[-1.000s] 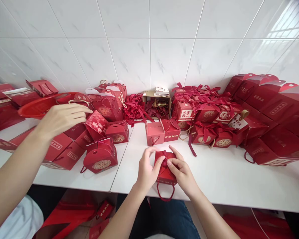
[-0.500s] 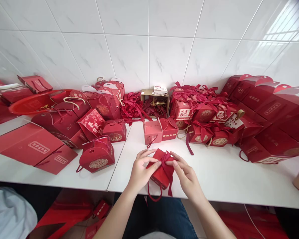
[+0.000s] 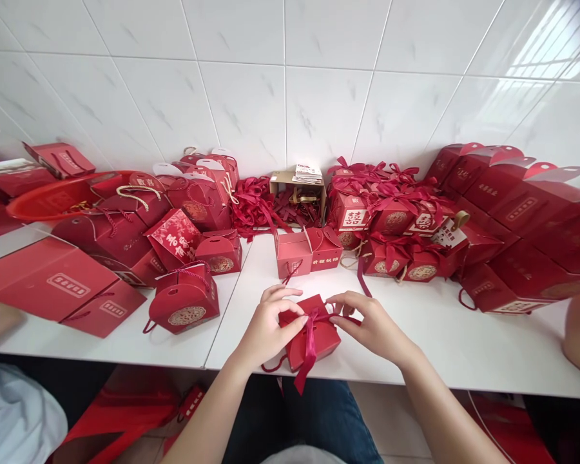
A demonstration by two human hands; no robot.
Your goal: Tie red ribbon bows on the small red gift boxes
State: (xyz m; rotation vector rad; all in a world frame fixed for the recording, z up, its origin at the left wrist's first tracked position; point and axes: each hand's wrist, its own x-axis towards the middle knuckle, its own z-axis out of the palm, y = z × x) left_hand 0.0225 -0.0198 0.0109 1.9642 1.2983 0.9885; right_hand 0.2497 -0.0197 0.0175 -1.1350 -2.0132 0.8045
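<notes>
A small red gift box (image 3: 326,340) lies in front of me near the table's front edge. Dark red ribbon (image 3: 310,348) crosses its top, knotted in the middle, with a tail hanging down the near side. My left hand (image 3: 273,327) rests over the box's left side, thumb and forefinger pinched at the ribbon beside the knot. On the other side, my right hand (image 3: 367,323) pinches the ribbon's right part between thumb and fingers. A dark red cord handle (image 3: 274,368) loops out at the box's lower left.
Two small boxes (image 3: 294,254) stand just beyond my hands. Behind them are a pile of loose ribbons (image 3: 255,205) and an open carton (image 3: 323,200). Ribboned boxes (image 3: 391,222) are stacked at right. Bigger boxes (image 3: 109,235) crowd the left; other people's arms show at both sides.
The box has turned, and the ribbon tail now hangs toward me at its middle. My right hand has shifted slightly right and up, drawing ribbon sideways. An arm has appeared at far left.
</notes>
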